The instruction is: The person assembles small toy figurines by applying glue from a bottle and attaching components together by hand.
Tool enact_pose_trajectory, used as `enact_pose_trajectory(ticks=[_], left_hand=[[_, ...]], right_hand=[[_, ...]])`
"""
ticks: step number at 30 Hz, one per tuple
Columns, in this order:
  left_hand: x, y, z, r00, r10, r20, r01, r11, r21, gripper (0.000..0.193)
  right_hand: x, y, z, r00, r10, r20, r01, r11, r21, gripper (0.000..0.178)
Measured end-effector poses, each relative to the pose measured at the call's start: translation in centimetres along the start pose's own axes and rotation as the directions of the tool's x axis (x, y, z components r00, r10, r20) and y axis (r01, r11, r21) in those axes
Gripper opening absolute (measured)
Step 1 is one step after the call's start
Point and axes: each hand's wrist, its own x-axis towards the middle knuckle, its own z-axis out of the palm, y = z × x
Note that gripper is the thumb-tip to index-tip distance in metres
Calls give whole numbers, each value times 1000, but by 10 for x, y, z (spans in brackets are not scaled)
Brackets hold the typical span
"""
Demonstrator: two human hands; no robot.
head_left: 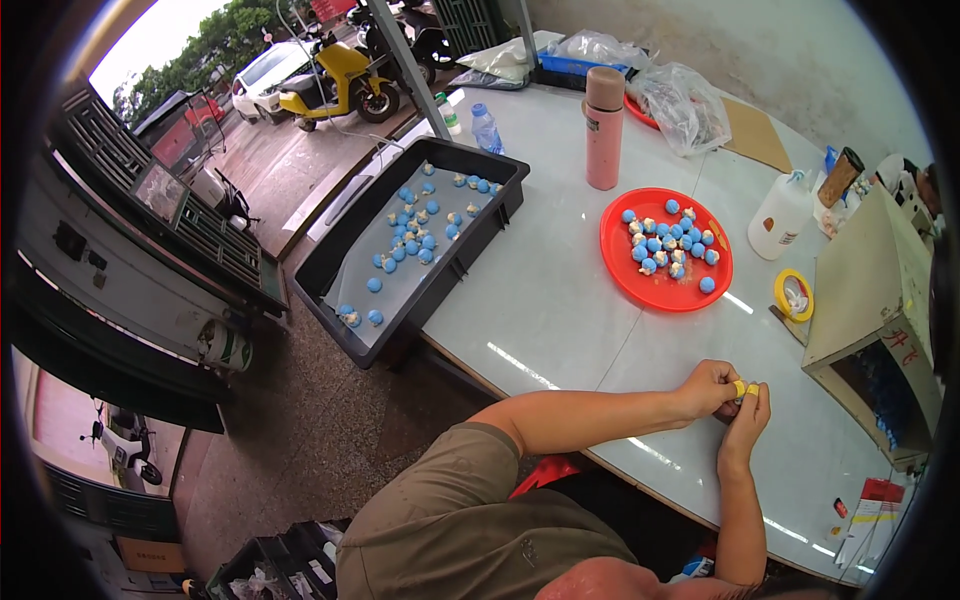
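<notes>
Above the near part of the white table, my left hand point(709, 388) and my right hand point(743, 428) meet fingertip to fingertip. Both are closed in a pinch. Yellow bands, perhaps tape, show at the fingertips; whatever small thing lies between them is hidden. Beyond my hands stands a round red plate point(622, 279) holding several small blue balls point(669, 243) with cream-coloured parts. More such balls point(411, 240) lie spread over a grey sheet in a black tray point(463, 262) at the table's left edge.
A pink flask point(604, 135) stands behind the plate. To the right are a white bottle point(778, 218), a yellow tape roll point(794, 296) and an open box point(868, 310) with blue pieces inside. Plastic bags point(685, 105) lie at the back, and a clear bottle point(486, 130) stands by the tray.
</notes>
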Motion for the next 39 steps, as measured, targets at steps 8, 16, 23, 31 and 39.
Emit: enact_pose_trajectory(ticks=[8, 16, 23, 31, 39], left_hand=[[4, -6, -6, 1000, 9, 18, -10, 1000, 15, 14], [3, -5, -1, 998, 46, 47, -47, 998, 29, 15], [19, -1, -15, 946, 299, -124, -283, 951, 127, 21], [11, 14, -17, 988, 152, -35, -145, 977, 157, 23], [11, 20, -18, 994, 21, 106, -56, 938, 343, 30]], right_hand=[[0, 2, 2, 999, -44, -5, 44, 999, -12, 22], [0, -1, -6, 1000, -19, -10, 20, 999, 34, 19], [9, -4, 0, 999, -31, 40, 29, 998, 56, 13], [15, -12, -17, 977, 101, 190, -141, 967, 211, 13], [22, -8, -32, 969, 19, 247, -47, 993, 107, 13]])
